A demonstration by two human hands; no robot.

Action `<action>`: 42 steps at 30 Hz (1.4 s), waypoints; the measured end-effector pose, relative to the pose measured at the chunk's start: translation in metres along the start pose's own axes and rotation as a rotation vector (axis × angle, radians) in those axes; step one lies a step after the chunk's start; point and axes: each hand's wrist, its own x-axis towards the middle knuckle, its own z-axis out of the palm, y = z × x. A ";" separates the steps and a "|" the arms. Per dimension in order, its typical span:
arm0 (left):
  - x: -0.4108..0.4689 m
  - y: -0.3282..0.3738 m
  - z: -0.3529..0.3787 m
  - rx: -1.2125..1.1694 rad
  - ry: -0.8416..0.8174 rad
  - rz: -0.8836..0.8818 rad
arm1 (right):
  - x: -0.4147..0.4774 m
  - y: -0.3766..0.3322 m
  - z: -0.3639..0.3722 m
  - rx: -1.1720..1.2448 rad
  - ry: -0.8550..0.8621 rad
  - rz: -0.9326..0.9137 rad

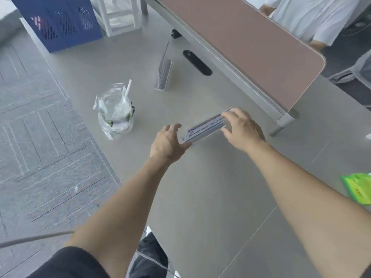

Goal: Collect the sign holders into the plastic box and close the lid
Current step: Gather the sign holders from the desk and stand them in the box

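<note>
From the head camera we see both our bare arms reaching out over the grey table (200, 197). Our right hand (244, 130) pinches the right end of a sign holder (206, 127), forefinger on its top edge and thumb beneath. The holder sits just above the tabletop, between our hands. Our left hand (168, 143) is at its left end, fingers spread wide, thumb by the lower corner; we cannot tell whether it touches. A second sign holder (163, 71) stands upright farther back, near the brown partition (241, 43). To the left stands a bagged cup (115, 115) with a straw.
</note>
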 end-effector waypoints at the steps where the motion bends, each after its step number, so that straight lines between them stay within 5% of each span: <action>1: 0.012 -0.001 0.007 -0.039 -0.024 -0.006 | 0.014 0.000 0.007 -0.019 -0.015 0.028; 8: 0.060 -0.001 0.044 -0.210 -0.087 0.003 | 0.089 0.021 0.036 -0.138 -0.158 -0.008; 16: 0.067 0.004 0.060 -0.225 0.009 0.080 | 0.091 0.033 0.025 -0.179 -0.129 -0.086; 31: -0.031 0.101 0.051 -0.244 0.033 0.474 | -0.084 0.082 -0.067 -0.033 0.063 0.141; 34: -0.083 0.132 0.053 -0.229 0.053 0.527 | -0.146 0.095 -0.081 0.126 0.158 0.355; 38: -0.157 0.174 0.061 -0.195 0.092 0.592 | -0.237 0.113 -0.102 0.631 0.239 0.720; 42: -0.225 0.214 0.073 -0.186 0.069 0.700 | -0.320 0.124 -0.121 0.891 0.342 0.835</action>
